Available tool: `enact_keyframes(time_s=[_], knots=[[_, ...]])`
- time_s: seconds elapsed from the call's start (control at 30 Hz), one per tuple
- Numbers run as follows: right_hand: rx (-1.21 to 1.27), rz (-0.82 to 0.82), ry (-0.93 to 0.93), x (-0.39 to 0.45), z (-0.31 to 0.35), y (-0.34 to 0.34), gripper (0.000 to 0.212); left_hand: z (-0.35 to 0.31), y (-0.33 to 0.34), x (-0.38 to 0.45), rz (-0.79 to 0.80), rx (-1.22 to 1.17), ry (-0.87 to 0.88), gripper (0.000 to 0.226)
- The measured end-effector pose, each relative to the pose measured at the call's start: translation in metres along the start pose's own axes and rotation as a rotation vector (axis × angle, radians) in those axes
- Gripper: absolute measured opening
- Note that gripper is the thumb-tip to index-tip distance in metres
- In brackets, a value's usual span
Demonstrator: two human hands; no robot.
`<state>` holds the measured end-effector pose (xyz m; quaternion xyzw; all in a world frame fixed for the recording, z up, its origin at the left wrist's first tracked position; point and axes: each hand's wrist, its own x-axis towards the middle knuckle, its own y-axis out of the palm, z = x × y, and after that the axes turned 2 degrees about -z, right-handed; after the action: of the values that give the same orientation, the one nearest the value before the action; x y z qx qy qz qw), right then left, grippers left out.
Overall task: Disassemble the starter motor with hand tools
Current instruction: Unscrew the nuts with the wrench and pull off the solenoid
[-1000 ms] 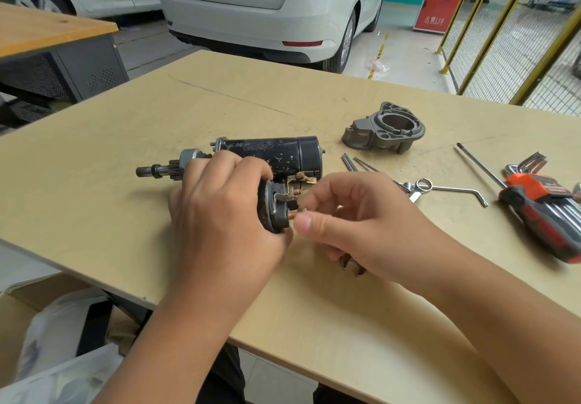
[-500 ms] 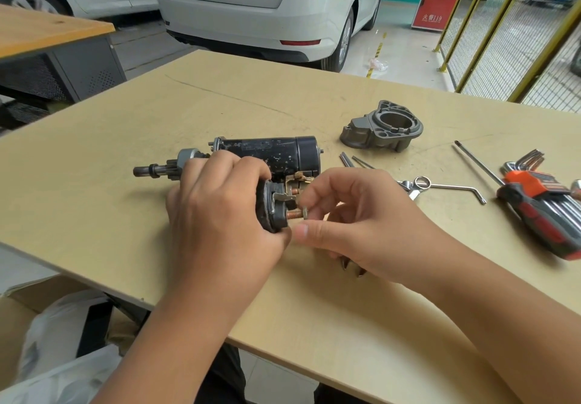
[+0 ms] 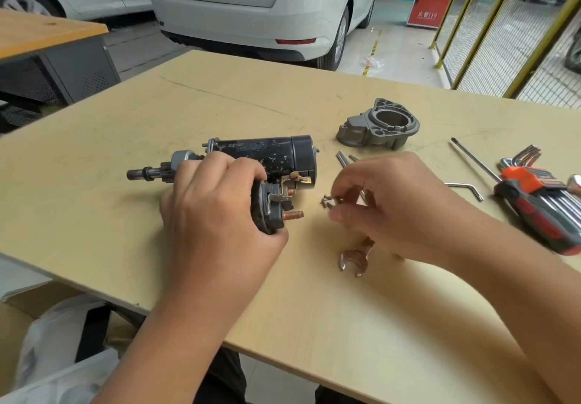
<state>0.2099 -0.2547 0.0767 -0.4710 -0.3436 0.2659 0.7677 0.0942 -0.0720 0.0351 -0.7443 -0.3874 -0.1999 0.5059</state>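
The black starter motor (image 3: 270, 155) lies on its side on the wooden table (image 3: 94, 158), its pinion shaft pointing left. My left hand (image 3: 217, 211) grips the solenoid (image 3: 267, 211) at the motor's near side; a bare copper threaded stud (image 3: 294, 215) sticks out of it to the right. My right hand (image 3: 386, 205) hovers a little right of the stud, pinching a small metal nut (image 3: 328, 201) between thumb and fingers. An open-end spanner (image 3: 355, 256) lies on the table under that hand.
The grey drive-end housing (image 3: 377, 127) sits at the back right. Long bolts (image 3: 342, 158), a loose hex key (image 3: 465, 188), a thin rod (image 3: 474, 160) and an orange hex-key set (image 3: 540, 196) lie at the right. A cardboard box with plastic bags (image 3: 47, 347) stands below the near edge.
My right hand has pulled away to the right from the solenoid stud with the nut in its fingers, baring the stud and the spanner. The left hand has kept its grip.
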Motion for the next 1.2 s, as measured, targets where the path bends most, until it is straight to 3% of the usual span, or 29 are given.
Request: enact_keyframes(time_s=[0.07, 0.27, 0.43, 0.77, 0.87, 0.93, 1.03, 1.1, 1.2], knots=[[-0.134, 0.049, 0.005, 0.002, -0.007, -0.001, 0.014, 0.0, 0.0, 0.0, 0.01, -0.006, -0.005, 0.046], [-0.073, 0.115, -0.011, 0.001, -0.013, -0.022, 0.029, 0.0, -0.001, 0.0, 0.025, -0.008, -0.002, 0.05], [-0.097, 0.392, 0.035, -0.005, -0.015, -0.041, 0.028, 0.0, -0.001, -0.001, 0.019, -0.009, -0.005, 0.049], [-0.211, 0.446, -0.029, -0.003, -0.016, -0.033, 0.024, -0.003, -0.003, 0.0, 0.022, -0.016, -0.026, 0.047], [-0.24, 0.397, -0.02, -0.003, -0.019, -0.036, 0.024, -0.001, -0.004, 0.001, -0.002, -0.034, -0.045, 0.046], [-0.136, 0.283, -0.029, -0.005, -0.019, -0.041, 0.019, 0.001, -0.006, 0.002, -0.039, -0.065, -0.088, 0.043], [0.225, 0.121, -0.043, -0.006, -0.01, -0.043, 0.013, 0.003, -0.01, 0.003, -0.087, -0.106, -0.148, 0.044], [0.507, 0.118, 0.016, -0.008, 0.003, -0.039, 0.016, 0.003, -0.012, 0.003, -0.095, -0.118, -0.149, 0.045], [0.793, 0.239, 0.222, -0.014, 0.021, -0.025, 0.025, 0.002, -0.013, 0.003, -0.101, -0.136, -0.147, 0.046]])
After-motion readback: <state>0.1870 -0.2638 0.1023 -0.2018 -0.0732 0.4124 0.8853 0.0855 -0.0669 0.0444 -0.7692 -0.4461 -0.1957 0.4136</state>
